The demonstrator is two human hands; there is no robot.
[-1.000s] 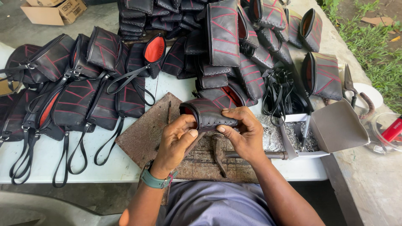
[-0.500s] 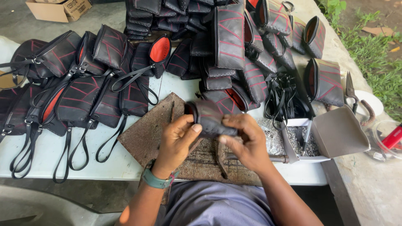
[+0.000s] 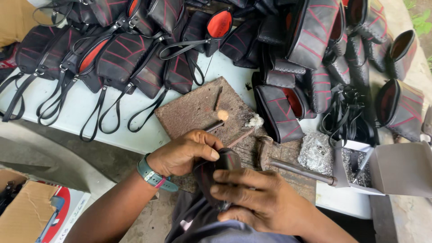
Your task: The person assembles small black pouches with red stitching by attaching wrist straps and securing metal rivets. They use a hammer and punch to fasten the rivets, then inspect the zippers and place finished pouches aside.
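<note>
Both my hands grip one small black pouch [image 3: 225, 164] with red stitching, low over the near edge of a brown wooden board [image 3: 193, 110]. My left hand [image 3: 184, 153], with a teal wristband, pinches the pouch's upper left side. My right hand [image 3: 252, 198] lies across its front and covers most of it. Close beside my left hand on the board lies a thin metal punch [image 3: 213, 127]. A hammer [image 3: 288, 164] with a metal handle rests just right of the pouch.
Many black pouches with red stitching and wrist straps [image 3: 121, 58] crowd the white table [image 3: 81, 108] at the back and left. Open grey box [image 3: 398, 168] with a bag of metal parts [image 3: 317, 153] at right. Cardboard box [image 3: 27, 211] on the ground, lower left.
My hands and the pouch have come down toward me, off the middle of the board to its near edge. The view has shifted closer and to the left.
</note>
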